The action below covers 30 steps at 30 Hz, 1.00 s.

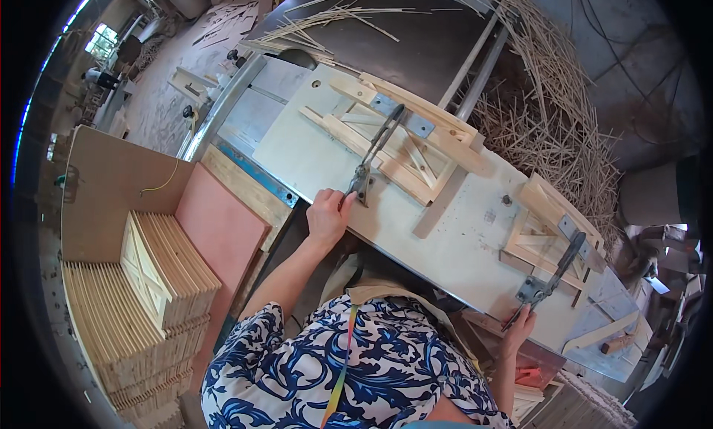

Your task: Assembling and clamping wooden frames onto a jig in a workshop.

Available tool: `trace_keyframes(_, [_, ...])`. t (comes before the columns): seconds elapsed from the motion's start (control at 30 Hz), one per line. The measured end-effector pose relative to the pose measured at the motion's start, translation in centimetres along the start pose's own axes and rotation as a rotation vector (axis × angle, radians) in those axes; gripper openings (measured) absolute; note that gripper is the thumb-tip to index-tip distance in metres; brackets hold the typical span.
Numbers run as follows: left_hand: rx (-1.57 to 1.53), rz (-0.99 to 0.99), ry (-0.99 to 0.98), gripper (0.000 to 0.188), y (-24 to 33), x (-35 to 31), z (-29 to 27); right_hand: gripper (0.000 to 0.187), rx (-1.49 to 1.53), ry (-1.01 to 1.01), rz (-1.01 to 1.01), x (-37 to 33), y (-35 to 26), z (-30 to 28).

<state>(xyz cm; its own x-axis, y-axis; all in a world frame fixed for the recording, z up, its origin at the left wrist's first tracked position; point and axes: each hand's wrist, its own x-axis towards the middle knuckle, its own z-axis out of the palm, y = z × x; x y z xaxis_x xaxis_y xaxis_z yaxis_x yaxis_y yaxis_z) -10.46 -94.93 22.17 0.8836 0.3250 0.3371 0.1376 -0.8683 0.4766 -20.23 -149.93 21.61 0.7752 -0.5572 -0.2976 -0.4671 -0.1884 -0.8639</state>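
Note:
My left hand (327, 212) grips the near end of a metal toggle clamp lever (376, 150) that lies across a wooden frame piece (405, 150) held in a jig on the pale sliding board (297, 150). My right hand (518, 326) holds the handle of a second clamp lever (553, 273), which presses on another wooden frame piece (546, 232) at the right end of the same board. Both levers lie flat over their pieces.
Stacks of finished wooden frames (152, 269) stand on a low table to my left beside a pink board (223, 228). A heap of thin wood offcuts (549, 124) lies beyond the board at the right. A dark saw table (416, 43) sits behind.

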Motion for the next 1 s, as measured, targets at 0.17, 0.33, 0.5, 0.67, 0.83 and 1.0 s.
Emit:
trace_keyframes(0.17, [-0.143, -0.290, -0.294, 0.051, -0.5, 0.4, -0.9, 0.034, -0.430, 0.068, -0.356, -1.2, 0.0, -0.1])
trace_keyframes(0.33, [-0.550, -0.831, -0.719, 0.042, 2.9, 4.4, -9.0, 0.032, -0.480, 0.144, -0.277, -5.5, -1.1, -2.7])
trace_keyframes(0.5, [-0.828, -0.964, -0.701, 0.067, 3.6, 5.2, -11.5, 0.035, -0.407, 0.216, -0.240, -6.5, -7.5, -4.2])
trace_keyframes(0.67, [-1.236, -0.814, -0.632, 0.090, 5.8, 7.2, -12.3, 0.034, -0.250, 0.375, -0.212, -2.5, -12.4, -3.2])
trace_keyframes(0.83, [-1.430, -0.664, -0.780, 0.107, 1.8, 7.4, -13.1, 0.054, -0.911, 0.368, -0.414, -0.4, -15.9, -8.5])
trace_keyframes(1.0, [-1.019, -0.450, -0.852, 0.095, -3.1, 6.2, -12.5, 0.040, -0.788, 0.001, -0.923, 2.0, -37.6, 8.6])
